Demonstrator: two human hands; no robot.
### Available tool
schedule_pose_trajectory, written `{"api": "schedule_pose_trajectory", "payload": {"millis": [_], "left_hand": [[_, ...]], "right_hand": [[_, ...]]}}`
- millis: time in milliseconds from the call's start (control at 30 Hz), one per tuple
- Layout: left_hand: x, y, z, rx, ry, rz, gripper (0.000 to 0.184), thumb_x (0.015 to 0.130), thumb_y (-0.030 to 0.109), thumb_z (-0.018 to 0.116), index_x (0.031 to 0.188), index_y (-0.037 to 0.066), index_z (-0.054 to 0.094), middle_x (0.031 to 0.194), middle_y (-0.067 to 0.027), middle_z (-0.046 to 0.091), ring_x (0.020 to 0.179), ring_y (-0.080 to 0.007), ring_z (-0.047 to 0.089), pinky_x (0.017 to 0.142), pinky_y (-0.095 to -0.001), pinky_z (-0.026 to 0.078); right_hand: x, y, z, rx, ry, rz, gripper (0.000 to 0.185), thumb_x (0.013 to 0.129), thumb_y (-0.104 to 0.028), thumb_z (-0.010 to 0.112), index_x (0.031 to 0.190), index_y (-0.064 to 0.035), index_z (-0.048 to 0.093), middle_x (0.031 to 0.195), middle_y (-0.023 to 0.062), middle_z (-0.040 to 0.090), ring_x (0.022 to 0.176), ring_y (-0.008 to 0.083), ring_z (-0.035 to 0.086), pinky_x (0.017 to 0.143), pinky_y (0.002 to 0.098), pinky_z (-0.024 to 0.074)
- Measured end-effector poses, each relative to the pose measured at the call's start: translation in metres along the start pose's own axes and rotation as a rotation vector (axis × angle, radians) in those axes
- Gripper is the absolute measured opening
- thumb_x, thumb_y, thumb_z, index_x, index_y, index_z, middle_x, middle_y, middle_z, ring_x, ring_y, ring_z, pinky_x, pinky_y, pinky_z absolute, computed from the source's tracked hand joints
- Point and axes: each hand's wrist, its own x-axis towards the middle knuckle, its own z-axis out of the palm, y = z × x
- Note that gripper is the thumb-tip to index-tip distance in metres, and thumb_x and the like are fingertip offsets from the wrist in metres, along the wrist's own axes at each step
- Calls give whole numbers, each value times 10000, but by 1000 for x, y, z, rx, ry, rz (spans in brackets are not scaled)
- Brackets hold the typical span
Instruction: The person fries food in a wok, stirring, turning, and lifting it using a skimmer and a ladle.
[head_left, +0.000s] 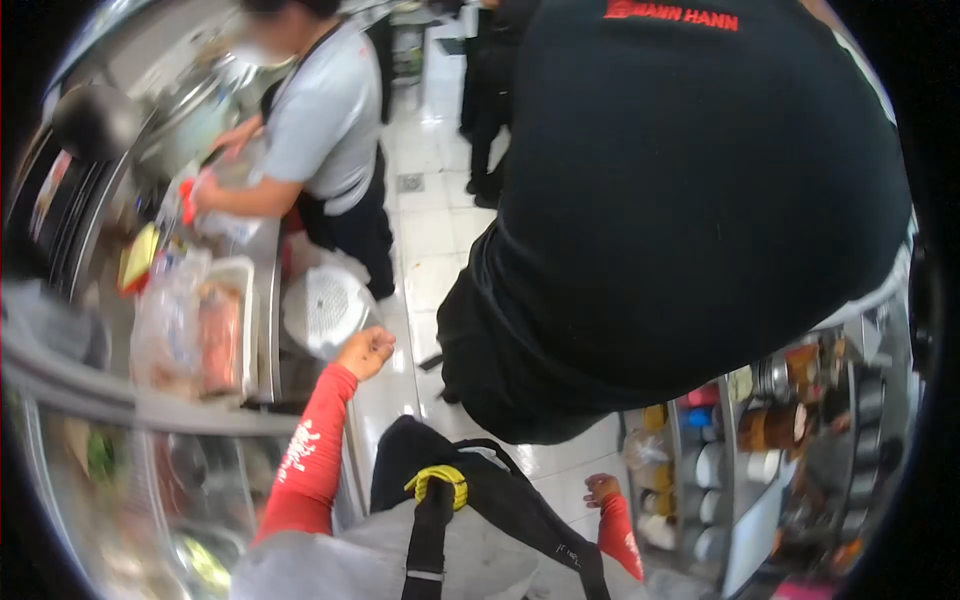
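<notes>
My left hand, below a red sleeve, is held out with its fingers loosely curled together and no object visible in them. Nearest to it is a round white perforated lid or basket beside the counter. I cannot tell whether they touch. Lower on the right, my right hand hangs in the air near the shelves, fingers bent inward, with nothing seen in it. A dark apron with a yellow ring at its strap covers my front.
A person in a black shirt bends close ahead on the right. At the left counter a co-worker in grey handles a plastic bag. A white tray holds pinkish food. Shelves with containers stand right; white floor tiles run between.
</notes>
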Motion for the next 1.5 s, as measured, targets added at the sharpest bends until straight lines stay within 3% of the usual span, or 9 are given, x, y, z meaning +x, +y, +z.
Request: {"api": "schedule_pose_trajectory", "payload": {"millis": [100, 267, 500, 533, 667, 933, 1133, 1333, 1500], "left_hand": [[89, -58, 3, 55, 1, 32, 270, 760, 160, 635, 1001, 39, 617, 931, -154, 658, 881, -267, 637, 794, -353, 496], [215, -88, 27, 275, 27, 51, 293, 718, 174, 631, 980, 43, 621, 937, -173, 654, 892, -301, 631, 815, -371, 488], [275, 26, 41, 1013, -445, 194, 242, 806, 197, 556, 1004, 98, 656, 1092, -139, 628, 1056, -305, 585, 854, -446, 482], [296, 18, 67, 1205, -326, 274, 178, 774, 140, 576, 908, 131, 693, 987, -107, 661, 947, -288, 634, 715, -460, 517], [309, 60, 112, 1276, -312, 552, 241, 863, 206, 468, 925, 136, 690, 1005, -99, 658, 930, -282, 633, 696, -490, 490], [362, 95, 143, 1319, -554, 600, 269, 889, 203, 437, 918, 159, 701, 1005, -84, 669, 957, -243, 633, 722, -453, 487], [440, 81, 183, 1145, -818, 545, 188, 765, 167, 591, 911, 106, 693, 978, -118, 671, 934, -280, 642, 728, -440, 515], [500, 30, 200, 1067, -1060, 511, 270, 675, 189, 619, 891, 39, 682, 954, -199, 653, 912, -346, 633, 765, -416, 522], [584, 31, 187, 1185, -1019, 469, 305, 652, 197, 620, 890, 15, 677, 969, -210, 646, 938, -345, 624, 804, -412, 508]], "right_hand": [[-27, -25, 54, 122, 80, 58, 455, 809, -163, 662, 1215, -68, 480, 868, 182, 629, 588, 265, 636, 483, 394, 558], [-74, -55, 130, 65, 40, 317, 617, 822, -148, 638, 1356, -94, 333, 1019, 238, 606, 623, 297, 652, 485, 406, 555], [-126, -12, 219, 259, 36, 441, 547, 812, -158, 637, 1295, -84, 390, 934, 177, 624, 603, 314, 644, 453, 415, 519], [-121, -3, 226, 296, 6, 426, 540, 808, -165, 644, 1283, -84, 400, 913, 167, 620, 595, 313, 640, 450, 414, 515], [-90, 89, 264, 406, -117, 416, 426, 806, -187, 650, 1184, -84, 485, 852, 137, 606, 612, 300, 641, 448, 407, 497], [-105, -24, 256, 451, -38, 497, 414, 807, -201, 645, 1177, -81, 504, 856, 128, 614, 634, 279, 642, 488, 384, 503], [-137, -84, 301, 548, -20, 619, 406, 807, -212, 642, 1171, -78, 519, 859, 122, 620, 651, 263, 643, 517, 366, 508], [-57, -210, 383, 707, 8, 465, 400, 808, -222, 638, 1165, -75, 533, 862, 115, 625, 668, 247, 643, 547, 349, 513], [-38, -261, 398, 799, 23, 472, 396, 809, -231, 635, 1160, -73, 546, 864, 110, 630, 682, 234, 644, 572, 334, 517]]}}
